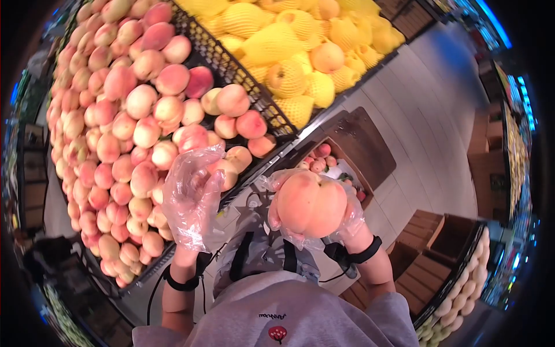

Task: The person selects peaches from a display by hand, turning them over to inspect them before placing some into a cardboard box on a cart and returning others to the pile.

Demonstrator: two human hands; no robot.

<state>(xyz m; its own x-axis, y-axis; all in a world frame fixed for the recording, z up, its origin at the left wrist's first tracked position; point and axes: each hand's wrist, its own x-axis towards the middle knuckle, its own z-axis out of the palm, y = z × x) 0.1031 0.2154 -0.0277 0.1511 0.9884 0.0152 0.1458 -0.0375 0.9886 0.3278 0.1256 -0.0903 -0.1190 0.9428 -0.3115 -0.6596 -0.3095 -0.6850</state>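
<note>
My right hand point(348, 218), in a clear plastic glove, is wrapped around a large pale pink peach point(312, 203), raised close to the camera in front of my body. Its cleft faces upward, and the glove's crumpled film shows at both sides of the fruit. Over the near edge of the peach display, my left hand point(193, 199) wears the same kind of glove. Its fingers are loosely curved, with a gap between thumb and fingers and nothing held. Just beyond that thumb lie several loose peaches point(239, 158) near the display's front corner.
A heap of peaches point(124, 124) fills the left display, bordered by a black plastic divider point(243, 75). Beyond it sit fruits in yellow foam nets point(272, 43). A cardboard box point(354, 168) with peaches stands low ahead. Brown crates point(422, 243) are at right.
</note>
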